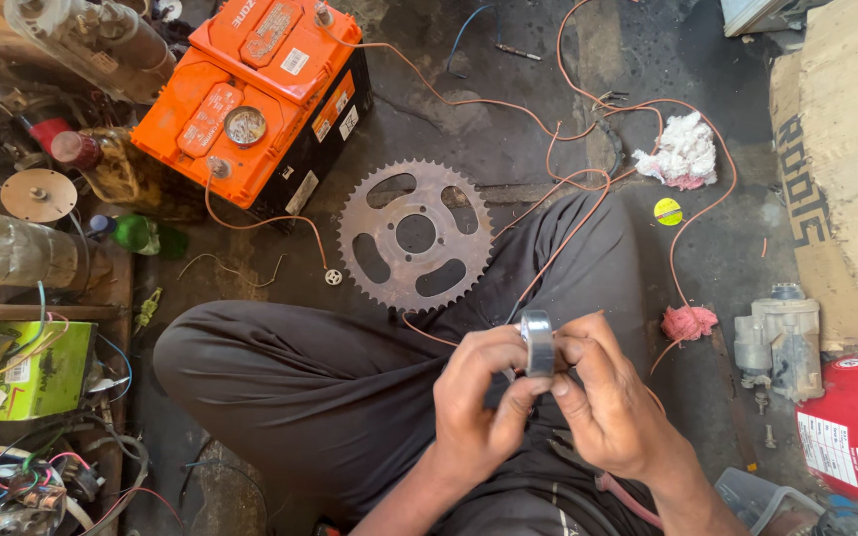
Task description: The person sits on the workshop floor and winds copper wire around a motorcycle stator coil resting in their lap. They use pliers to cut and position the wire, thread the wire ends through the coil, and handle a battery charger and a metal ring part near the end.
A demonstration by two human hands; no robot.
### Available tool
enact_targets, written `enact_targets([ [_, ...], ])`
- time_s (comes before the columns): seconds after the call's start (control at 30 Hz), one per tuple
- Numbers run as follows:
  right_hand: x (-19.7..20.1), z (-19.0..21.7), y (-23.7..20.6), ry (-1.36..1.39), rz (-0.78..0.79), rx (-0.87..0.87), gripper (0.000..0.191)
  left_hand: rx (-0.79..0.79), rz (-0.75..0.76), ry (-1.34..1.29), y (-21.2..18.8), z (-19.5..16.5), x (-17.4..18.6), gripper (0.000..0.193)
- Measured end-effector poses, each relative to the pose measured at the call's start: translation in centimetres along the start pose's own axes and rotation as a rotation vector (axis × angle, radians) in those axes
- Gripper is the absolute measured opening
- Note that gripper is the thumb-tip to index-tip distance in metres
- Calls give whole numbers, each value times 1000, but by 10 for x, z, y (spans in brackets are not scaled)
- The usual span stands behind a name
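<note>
Fingers: both sets are clamped on a small round metal part (pixel 537 342), a ring or bearing-like piece seen edge-on, pinched between thumb and fingertips from either side.
Left hand (pixel 479 397): thumb and forefinger press on the part's left face; the wrist comes up from the lap.
Right hand (pixel 608 397): fingers wrap the right face and back of the part.
Where the part is: held in the air above the crossed legs in dark trousers (pixel 330 377), not resting on anything.
Floor ahead: a large toothed sprocket (pixel 415 235) lies flat just beyond the knees; an orange battery (pixel 260 94) stands further left, and orange wire (pixel 588 179) loops over the right leg.
Right side: a white rag (pixel 685 151), a pink rag (pixel 688 322) and a grey motor unit (pixel 780 342).
Risk: the grip looks like a fingertip pinch on smooth metal, so the part could slip and roll into the clutter; the wire across the leg could snag a moving hand.
</note>
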State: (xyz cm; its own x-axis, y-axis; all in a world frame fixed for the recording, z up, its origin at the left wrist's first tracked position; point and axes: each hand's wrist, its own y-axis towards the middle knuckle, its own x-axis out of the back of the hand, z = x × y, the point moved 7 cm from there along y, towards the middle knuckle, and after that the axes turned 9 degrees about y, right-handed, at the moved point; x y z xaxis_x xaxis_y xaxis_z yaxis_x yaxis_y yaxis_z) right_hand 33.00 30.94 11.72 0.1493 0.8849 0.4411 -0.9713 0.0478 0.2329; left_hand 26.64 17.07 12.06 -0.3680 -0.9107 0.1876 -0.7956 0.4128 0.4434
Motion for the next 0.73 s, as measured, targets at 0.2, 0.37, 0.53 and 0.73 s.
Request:
enact_targets([
  [0.2,-1,-15,-21,305,13,-72,10,142,82,20,-1,13,-12,21],
  [0.37,4,-41,-40,816,-167,-214,14,-77,372,123,2,11,-18,24],
  [0.53,52,-60,-43,1180,-443,-150,21,21,515,-51,-7,21,-23,23],
  [0.73,109,-77,-45,-433,-548,-762,30,228,500,-431,-19,28,-19,28],
])
